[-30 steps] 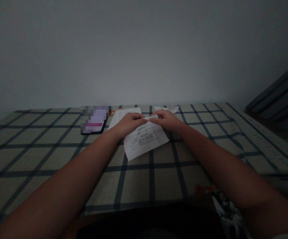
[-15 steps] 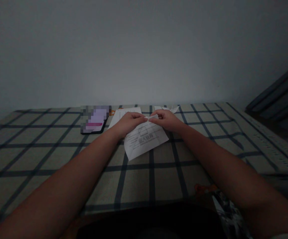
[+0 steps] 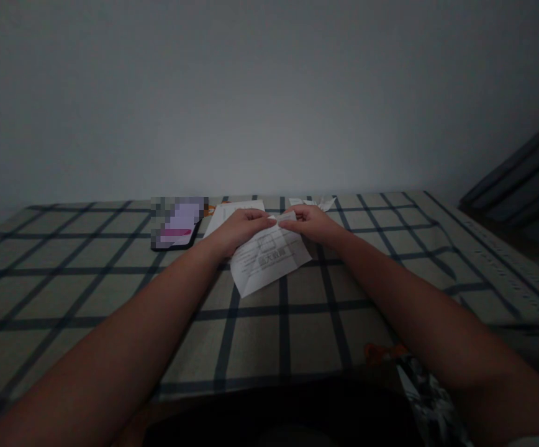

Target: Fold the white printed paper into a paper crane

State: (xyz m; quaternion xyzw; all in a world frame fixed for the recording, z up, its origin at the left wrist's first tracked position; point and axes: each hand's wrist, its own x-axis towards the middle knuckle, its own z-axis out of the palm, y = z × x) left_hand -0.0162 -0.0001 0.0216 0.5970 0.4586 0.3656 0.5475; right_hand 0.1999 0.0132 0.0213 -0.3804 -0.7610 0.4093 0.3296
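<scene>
A white printed sheet of paper [image 3: 269, 264] lies on the checked tablecloth [image 3: 111, 292], its far edge lifted. My left hand [image 3: 239, 228] pinches that far edge from the left, fingers closed on it. Pinching the same edge from the right is my right hand [image 3: 310, 225], fingertips almost meeting the left ones. A second white sheet [image 3: 225, 212] lies flat under and behind my left hand.
A dark phone [image 3: 176, 225] with a lit screen rests to the left of the sheets. Small white paper scraps [image 3: 313, 202] lie near the table's far edge by the wall. A dark slanted object [image 3: 521, 180] stands at the right.
The sheet's near corner has shifted slightly away from me, and the pinched far edge is raised a little more. Both hands stay in nearly the same spot.
</scene>
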